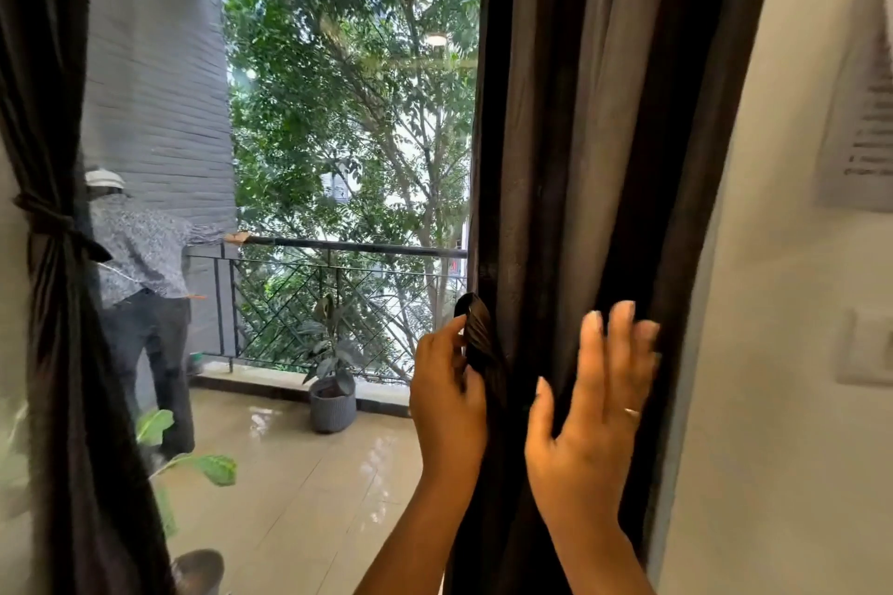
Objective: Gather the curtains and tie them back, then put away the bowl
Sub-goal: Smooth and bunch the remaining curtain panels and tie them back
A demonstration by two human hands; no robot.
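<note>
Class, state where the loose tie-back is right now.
In the head view, right of centre: the tie-back is pinched in the left hand at the left edge of the right curtain, beside the right hand pressed on its folds.

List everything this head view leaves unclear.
All in the head view:
- tie-back: only the end pinched by the left hand shows; folds of the right curtain hide the rest.
- right hand: its fingertips are blurred.
- sheet on the wall: print blurred, cut by the right edge.
- grey round thing: cut by the bottom edge; perhaps the bowl, cannot tell.
</note>
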